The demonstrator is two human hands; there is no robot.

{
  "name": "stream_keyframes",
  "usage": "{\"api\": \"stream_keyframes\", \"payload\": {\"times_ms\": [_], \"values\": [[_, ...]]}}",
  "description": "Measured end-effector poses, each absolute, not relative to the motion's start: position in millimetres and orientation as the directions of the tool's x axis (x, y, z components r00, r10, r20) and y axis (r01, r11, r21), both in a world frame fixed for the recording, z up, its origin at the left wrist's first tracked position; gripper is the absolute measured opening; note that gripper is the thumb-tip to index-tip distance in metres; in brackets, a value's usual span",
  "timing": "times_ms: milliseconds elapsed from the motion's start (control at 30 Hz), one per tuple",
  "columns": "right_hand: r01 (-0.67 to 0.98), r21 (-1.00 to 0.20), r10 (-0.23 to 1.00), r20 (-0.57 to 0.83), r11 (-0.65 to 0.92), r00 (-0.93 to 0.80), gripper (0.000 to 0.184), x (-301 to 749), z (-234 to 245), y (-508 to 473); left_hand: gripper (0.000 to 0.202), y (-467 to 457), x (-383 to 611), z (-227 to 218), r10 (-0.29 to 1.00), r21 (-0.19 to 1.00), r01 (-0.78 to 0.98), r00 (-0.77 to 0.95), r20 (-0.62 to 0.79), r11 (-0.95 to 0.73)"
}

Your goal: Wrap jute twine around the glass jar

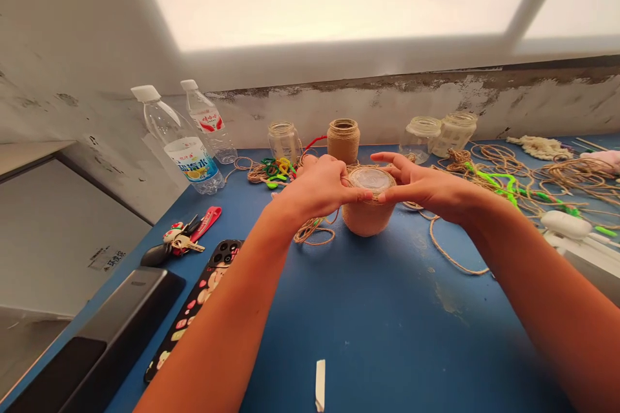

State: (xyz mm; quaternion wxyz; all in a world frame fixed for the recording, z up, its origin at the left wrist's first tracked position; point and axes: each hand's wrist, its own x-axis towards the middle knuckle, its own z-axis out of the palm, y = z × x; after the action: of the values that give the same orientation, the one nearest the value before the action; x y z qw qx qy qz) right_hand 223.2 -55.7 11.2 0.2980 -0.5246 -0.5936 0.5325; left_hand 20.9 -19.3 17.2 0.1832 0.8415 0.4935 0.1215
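A glass jar wrapped in jute twine [367, 214] stands upside down on the blue table [368, 329], its clear base facing up. My left hand [317, 188] is closed, pinching the twine against the jar's upper left rim. My right hand [420, 184] presses its thumb on the upper right rim, its other fingers stretched out behind the jar. A loose strand of twine [312, 231] trails from the jar under my left wrist.
Behind stand another twine-wrapped jar [343, 139], bare glass jars [284, 140] [454, 133], two plastic water bottles [186, 151]. Tangled twine and green clips [508, 181] lie right, a white glue gun [566, 226] too. Keys [179, 240], a phone [198, 300] and a dark device [116, 329] lie left. A white stick [320, 384] lies near me.
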Motion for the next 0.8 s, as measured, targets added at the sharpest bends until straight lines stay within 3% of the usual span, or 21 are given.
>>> {"api": "stream_keyframes", "payload": {"times_ms": [200, 800], "values": [[0.307, -0.945, 0.937, -0.202, -0.11, -0.286, 0.085, 225.1, 10.8, -55.4, 0.04, -22.2, 22.1, 17.9, 0.873, 0.579, 0.711, 0.488, 0.002, -0.398], [0.29, -0.95, 0.945, -0.194, -0.114, -0.265, 0.095, 230.3, 8.4, -53.9, 0.044, -23.0, 18.8, 16.0, 0.876, 0.65, 0.647, 0.478, 0.062, -0.399]]}}
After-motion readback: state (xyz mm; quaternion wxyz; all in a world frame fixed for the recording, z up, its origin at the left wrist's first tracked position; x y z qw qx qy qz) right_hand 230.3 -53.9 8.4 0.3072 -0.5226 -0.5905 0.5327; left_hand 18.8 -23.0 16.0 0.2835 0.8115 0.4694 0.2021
